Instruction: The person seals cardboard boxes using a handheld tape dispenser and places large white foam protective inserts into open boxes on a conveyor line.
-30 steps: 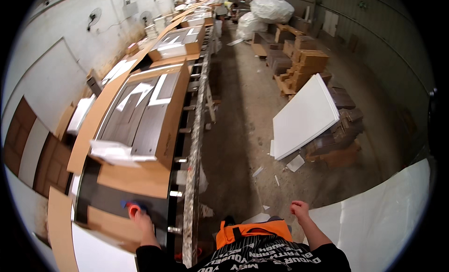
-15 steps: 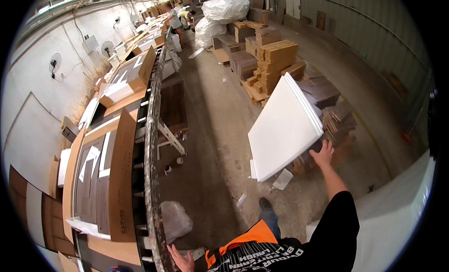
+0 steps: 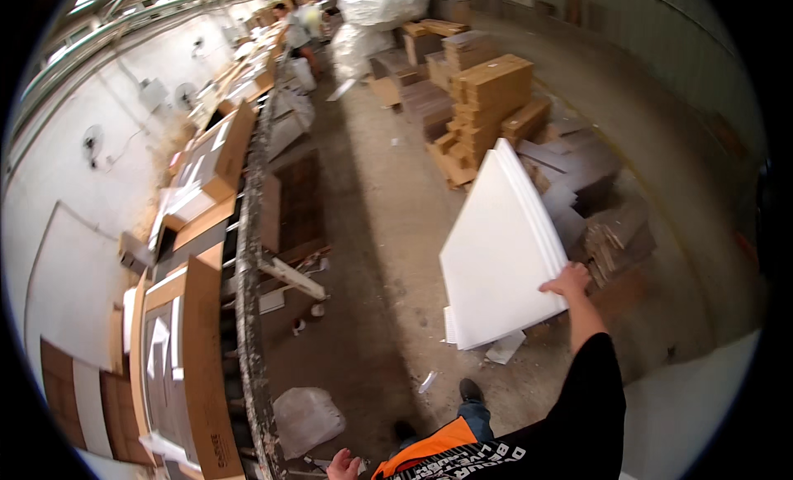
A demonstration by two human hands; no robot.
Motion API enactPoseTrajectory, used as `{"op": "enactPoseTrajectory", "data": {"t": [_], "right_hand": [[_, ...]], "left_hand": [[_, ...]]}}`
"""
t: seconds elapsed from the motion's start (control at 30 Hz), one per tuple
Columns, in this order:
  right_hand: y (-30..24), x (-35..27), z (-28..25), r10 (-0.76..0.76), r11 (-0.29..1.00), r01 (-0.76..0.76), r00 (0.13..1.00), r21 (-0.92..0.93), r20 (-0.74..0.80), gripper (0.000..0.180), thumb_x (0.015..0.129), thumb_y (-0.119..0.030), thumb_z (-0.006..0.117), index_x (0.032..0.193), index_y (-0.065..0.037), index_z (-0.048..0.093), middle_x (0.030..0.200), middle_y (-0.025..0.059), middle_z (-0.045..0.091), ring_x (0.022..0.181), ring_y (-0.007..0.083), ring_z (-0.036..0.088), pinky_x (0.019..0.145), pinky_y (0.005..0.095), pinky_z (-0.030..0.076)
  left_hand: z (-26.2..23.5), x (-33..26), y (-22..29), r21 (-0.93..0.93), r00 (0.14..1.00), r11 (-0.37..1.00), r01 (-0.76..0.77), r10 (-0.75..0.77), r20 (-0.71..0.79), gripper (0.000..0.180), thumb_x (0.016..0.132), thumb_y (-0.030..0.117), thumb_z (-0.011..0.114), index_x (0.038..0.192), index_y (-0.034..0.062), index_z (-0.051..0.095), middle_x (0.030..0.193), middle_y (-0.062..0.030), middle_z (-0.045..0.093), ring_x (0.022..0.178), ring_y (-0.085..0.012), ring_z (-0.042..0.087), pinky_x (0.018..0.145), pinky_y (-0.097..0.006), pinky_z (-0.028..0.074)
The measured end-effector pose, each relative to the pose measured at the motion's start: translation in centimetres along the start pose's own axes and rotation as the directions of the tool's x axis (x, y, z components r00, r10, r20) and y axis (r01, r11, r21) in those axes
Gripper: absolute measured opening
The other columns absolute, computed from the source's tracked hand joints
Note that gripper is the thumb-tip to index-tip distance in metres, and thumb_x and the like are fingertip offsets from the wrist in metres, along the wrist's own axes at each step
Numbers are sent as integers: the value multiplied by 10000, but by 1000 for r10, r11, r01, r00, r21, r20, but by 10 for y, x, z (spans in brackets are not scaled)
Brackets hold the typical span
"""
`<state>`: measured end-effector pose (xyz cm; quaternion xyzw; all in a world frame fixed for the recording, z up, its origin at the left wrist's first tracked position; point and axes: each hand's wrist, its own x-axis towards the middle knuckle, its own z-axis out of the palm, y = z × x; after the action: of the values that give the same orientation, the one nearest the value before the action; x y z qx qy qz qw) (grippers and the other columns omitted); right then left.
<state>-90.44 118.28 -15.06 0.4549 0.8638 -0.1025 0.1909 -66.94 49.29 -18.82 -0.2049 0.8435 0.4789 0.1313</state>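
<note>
Right hand clamped on the right edge of the tilted white panels

The panels stand on the floor ahead and to the person's right, the thumb against their front face; the left hand, fingers loosely curled and free, is low near a pale plastic bag, well apart from them

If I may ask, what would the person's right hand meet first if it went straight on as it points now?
The right hand would likely meet the leaning white panels first; it appears to be at their right edge, though firm contact is hard to judge.
</note>
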Motion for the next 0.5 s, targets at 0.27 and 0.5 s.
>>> {"op": "enactPoseTrajectory", "data": {"t": [0.27, 0.5], "right_hand": [[-76, -109, 26, -221, 892, 246, 969, 378, -109, 1004, 553, -430, 829, 1318, 49, 388, 1253, 217, 522, 1133, 329, 571, 927, 432, 494], [-37, -273, -118, -234, 833, 333, 936, 441, -264, 860, 496, -321, 830, 1191, 30, 465, 1046, 207, 623, 967, 372, 620, 816, 432, 515]], "left_hand": [[104, 127, 30, -239, 887, 960, 145, -19, 461, 561, 831, 116, 707, 1308, -33, 452, 1272, -218, 565, 1149, -332, 573, 957, -459, 462], [220, 111, 157, 80, -19, 491, 868, -129, 991, 1189, 765, 730, 596, 1506, -4, 24, 1524, -199, 258, 1361, -446, 283, 1130, -534, 258]]}}
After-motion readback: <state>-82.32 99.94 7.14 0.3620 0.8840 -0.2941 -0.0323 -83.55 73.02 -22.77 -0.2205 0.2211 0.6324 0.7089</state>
